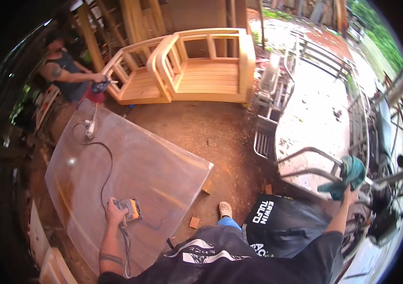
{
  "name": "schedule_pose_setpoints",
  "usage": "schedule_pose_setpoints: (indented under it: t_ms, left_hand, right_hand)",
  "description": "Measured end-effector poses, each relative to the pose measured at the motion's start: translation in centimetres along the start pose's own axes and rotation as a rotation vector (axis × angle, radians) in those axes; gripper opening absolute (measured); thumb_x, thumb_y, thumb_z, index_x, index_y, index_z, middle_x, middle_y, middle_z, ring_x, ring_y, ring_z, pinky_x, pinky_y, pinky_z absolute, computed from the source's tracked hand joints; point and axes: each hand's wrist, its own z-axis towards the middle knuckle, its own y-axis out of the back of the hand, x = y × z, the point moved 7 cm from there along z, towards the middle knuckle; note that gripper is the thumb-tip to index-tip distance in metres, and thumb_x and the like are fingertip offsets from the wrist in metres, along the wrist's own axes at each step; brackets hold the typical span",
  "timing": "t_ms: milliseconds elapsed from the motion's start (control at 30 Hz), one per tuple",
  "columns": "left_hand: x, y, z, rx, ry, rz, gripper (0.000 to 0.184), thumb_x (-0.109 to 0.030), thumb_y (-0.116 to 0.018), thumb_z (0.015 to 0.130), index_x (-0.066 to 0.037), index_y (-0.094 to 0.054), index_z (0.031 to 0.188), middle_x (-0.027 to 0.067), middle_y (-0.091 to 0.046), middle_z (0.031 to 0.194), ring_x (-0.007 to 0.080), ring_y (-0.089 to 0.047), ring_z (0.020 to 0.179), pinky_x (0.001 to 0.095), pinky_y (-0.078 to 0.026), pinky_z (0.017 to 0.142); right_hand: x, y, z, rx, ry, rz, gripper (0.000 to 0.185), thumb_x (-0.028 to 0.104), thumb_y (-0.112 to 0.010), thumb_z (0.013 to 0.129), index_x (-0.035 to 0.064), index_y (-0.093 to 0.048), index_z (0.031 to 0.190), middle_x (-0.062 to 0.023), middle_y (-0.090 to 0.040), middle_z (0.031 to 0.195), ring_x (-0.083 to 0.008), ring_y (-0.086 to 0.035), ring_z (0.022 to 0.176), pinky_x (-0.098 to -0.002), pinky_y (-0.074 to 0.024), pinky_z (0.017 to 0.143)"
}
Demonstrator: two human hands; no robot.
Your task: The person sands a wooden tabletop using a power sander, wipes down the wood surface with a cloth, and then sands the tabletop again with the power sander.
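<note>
My left hand (115, 212) is wrapped round an orange and grey power sander (131, 208), which rests on a broad wooden tabletop (130, 165). A cord trails from the sander along my forearm. Out to the right, my right hand (350, 195) grips the lower edge of a green cloth (354, 173) beside the metal bars of a sidecar (313, 123). Part of that grip is hidden by the cloth. Farther up the tabletop lies a pale hand-held power tool (90, 128) with a dark cord (109, 149) curving across the wood.
A co-worker (66, 75) stands at the far left, hands by a wooden bench frame (182, 71). Next to my leg is a black printed cover (282, 222). Small wood blocks (194, 222) lie on the dirt floor (187, 123). A motorcycle (384, 203) stands at right.
</note>
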Motion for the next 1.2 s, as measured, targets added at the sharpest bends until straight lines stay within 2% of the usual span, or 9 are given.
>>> schedule_pose_setpoints:
  t_ms: [133,200,300,367,467,700,867,967,1200]
  left_hand:
    - [4.0,2.1,1.7,-0.106,0.154,0.104,0.072,-0.024,-0.083,0.055,-0.008,-0.05,0.117,0.0192,-0.062,0.111,0.0383,-0.061,0.106,0.0471,-0.05,0.09]
    - [7.8,2.6,1.7,-0.141,0.223,0.138,0.074,-0.024,-0.082,0.054,-0.009,-0.05,0.119,0.0201,-0.062,0.112,0.0387,-0.06,0.107,0.0477,-0.05,0.091]
    - [11.6,3.9,1.9,-0.149,0.366,0.168,0.076,-0.024,-0.082,0.054,-0.009,-0.05,0.121,0.0207,-0.062,0.112,0.0394,-0.06,0.108,0.0478,-0.05,0.092]
    - [14.5,4.4,2.6,-0.144,0.433,0.188,0.076,-0.025,-0.082,0.053,-0.009,-0.051,0.121,0.0213,-0.063,0.113,0.0399,-0.06,0.109,0.0478,-0.05,0.092]
    - [18.5,4.6,3.0,-0.196,0.463,0.177,0.072,-0.027,-0.081,0.055,-0.01,-0.052,0.119,0.021,-0.063,0.113,0.0391,-0.06,0.109,0.0473,-0.05,0.092]
    - [22.8,4.0,2.6,-0.175,0.401,-0.048,0.07,-0.03,-0.08,0.06,-0.01,-0.053,0.121,0.0189,-0.061,0.118,0.0392,-0.058,0.112,0.0455,-0.048,0.095]
    - [17.4,6.7,-1.0,-0.335,0.268,0.005,0.068,-0.03,-0.08,0.068,-0.007,-0.052,0.125,0.0197,-0.055,0.124,0.0399,-0.053,0.117,0.0465,-0.044,0.098]
    - [10.5,7.3,-3.0,-0.432,-0.005,-0.036,0.06,-0.023,-0.08,0.073,-0.004,-0.053,0.123,0.021,-0.054,0.123,0.0384,-0.051,0.118,0.048,-0.042,0.099]
    - [-5.2,-0.4,-2.6,-0.314,-0.522,-0.378,0.062,-0.03,-0.078,0.08,0.001,-0.052,0.126,0.0249,-0.053,0.127,0.0428,-0.048,0.121,0.0503,-0.037,0.104]
  right_hand:
    - [-3.8,-3.1,2.9,-0.426,-0.132,0.376,0.068,0.055,-0.052,0.092,-0.0002,-0.056,0.132,-0.0235,-0.057,0.131,-0.04,-0.054,0.118,-0.047,-0.0382,0.104]
    - [-2.3,2.0,1.4,-0.431,-0.318,0.657,0.068,0.053,-0.05,0.096,-0.0055,-0.055,0.131,-0.0253,-0.057,0.132,-0.0367,-0.053,0.123,-0.0431,-0.0394,0.105]
    - [5.8,13.6,-3.3,-0.052,-0.113,1.361,0.068,0.043,-0.053,0.097,-0.0063,-0.042,0.142,-0.0294,-0.046,0.142,-0.0454,-0.047,0.127,-0.0446,-0.0378,0.108]
    - [8.3,18.6,-4.6,-0.358,0.77,1.025,0.054,0.016,-0.056,0.091,-0.0004,-0.048,0.141,-0.0256,-0.044,0.146,-0.0393,-0.047,0.131,-0.0422,-0.0348,0.111]
    - [15.4,25.7,-11.8,-0.404,1.048,0.555,0.057,0.005,-0.056,0.088,0.0055,-0.046,0.144,-0.022,-0.045,0.146,-0.036,-0.044,0.133,-0.0417,-0.0344,0.111]
    - [33.6,21.9,-41.4,-0.021,1.693,0.903,0.082,0.002,-0.071,0.085,0.0076,-0.026,0.153,-0.018,-0.037,0.15,-0.0318,-0.039,0.135,-0.0418,-0.0418,0.105]
    - [38.1,21.7,-71.5,0.488,2.003,0.731,0.034,-0.002,-0.049,0.083,-0.0005,-0.049,0.117,-0.0263,-0.054,0.114,-0.0461,-0.056,0.101,-0.0527,-0.0469,0.085]
    - [32.7,16.7,-83.8,0.763,2.243,0.277,0.062,0.027,-0.067,0.085,-0.0009,-0.045,0.137,-0.023,-0.034,0.153,-0.0358,-0.037,0.139,-0.0455,-0.0363,0.11]
    - [27.4,18.4,-84.1,0.971,2.178,0.529,0.046,0.023,-0.067,0.086,0.0041,-0.054,0.125,-0.0168,-0.052,0.133,-0.0353,-0.05,0.123,-0.0455,-0.0399,0.103]
